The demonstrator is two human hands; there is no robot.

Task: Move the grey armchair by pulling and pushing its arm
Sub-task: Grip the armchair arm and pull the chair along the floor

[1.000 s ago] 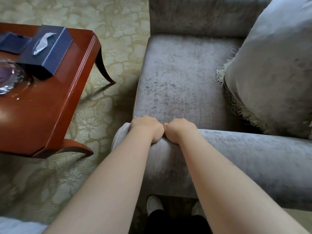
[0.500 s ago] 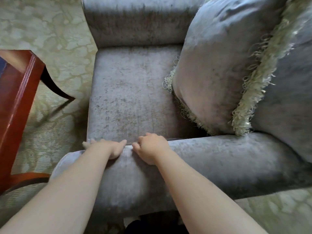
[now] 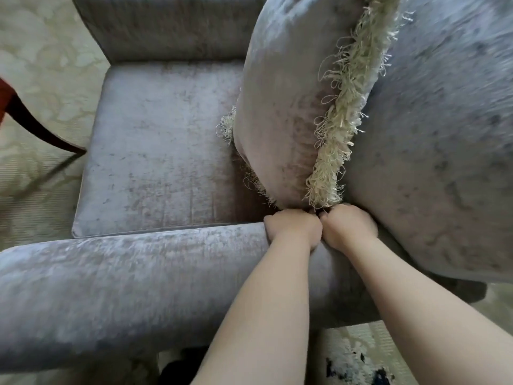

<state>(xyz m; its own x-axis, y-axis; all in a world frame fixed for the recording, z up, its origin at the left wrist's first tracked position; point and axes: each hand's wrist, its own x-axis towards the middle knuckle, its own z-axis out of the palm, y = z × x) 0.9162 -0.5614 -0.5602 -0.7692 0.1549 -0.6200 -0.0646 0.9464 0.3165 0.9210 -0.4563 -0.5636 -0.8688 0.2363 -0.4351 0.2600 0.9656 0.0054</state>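
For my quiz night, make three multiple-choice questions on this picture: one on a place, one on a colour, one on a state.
1. Where are the left hand and right hand?
A) on the armchair's near arm
B) on the seat
C) on the carpet
2. The fringe of the cushion is:
A) red
B) cream
C) black
3. The left hand is:
A) lying flat
B) curled round the arm
C) hanging free
Answers: A, both sit on the arm's top, beside the cushion; B, pale cream threads; B, it hooks over the arm's far edge.
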